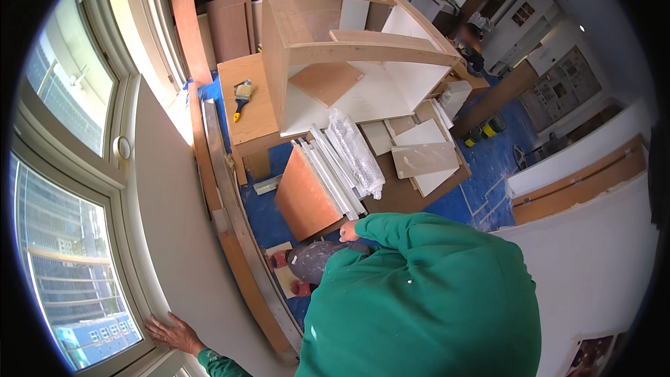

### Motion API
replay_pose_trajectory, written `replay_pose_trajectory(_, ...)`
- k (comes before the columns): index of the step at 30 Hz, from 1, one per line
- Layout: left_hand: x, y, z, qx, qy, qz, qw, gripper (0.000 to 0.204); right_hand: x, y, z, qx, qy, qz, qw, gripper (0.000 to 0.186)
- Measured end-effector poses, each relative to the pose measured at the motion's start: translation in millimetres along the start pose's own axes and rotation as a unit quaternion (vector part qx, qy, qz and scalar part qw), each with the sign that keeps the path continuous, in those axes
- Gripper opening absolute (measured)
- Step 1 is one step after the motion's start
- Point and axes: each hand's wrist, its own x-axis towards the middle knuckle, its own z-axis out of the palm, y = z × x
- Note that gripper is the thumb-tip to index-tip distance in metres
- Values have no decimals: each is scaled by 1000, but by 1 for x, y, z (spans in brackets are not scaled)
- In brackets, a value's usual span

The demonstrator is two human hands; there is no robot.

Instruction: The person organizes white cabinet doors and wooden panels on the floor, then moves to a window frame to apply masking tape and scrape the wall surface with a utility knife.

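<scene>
My left hand (174, 334) rests with fingers spread against the sill and frame of the window (77, 265) at the lower left. My right hand (348, 231) is closed by the near end of a stack of white and silver metal strips (333, 178); what its fingers hold, if anything, is hidden. An orange-brown wooden panel (305, 195) lies left of the strips, its near corner close to that hand. A bundle in bubble wrap (354, 150) lies along the strips' right side. My green sleeve and torso cover much of the lower right.
A large open cabinet carcass (307, 56) stands ahead, with a paintbrush (242, 98) on the wooden top beside it. Loose boards (426, 160) lie right of the bundle. Long timber and metal lengths (241, 258) run along the left wall. Blue sheeting (481, 181) covers the floor. Another person (470, 49) is farther back.
</scene>
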Motion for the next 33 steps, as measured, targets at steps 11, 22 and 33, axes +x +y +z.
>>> replay_pose_trajectory(11, -4, 0, -3, 16, 32, -6, 999, 67, -60, -46, -43, 124, -79, 23, 989, 44)
replay_pose_trajectory(22, 6, 12, -28, 59, -59, -33, 996, 64, 98, -264, -175, 196, 58, -324, 924, 41)
replay_pose_trajectory(33, -12, 5, -33, 96, -123, -46, 987, 68, 323, -345, -478, -32, 474, -150, 867, 48)
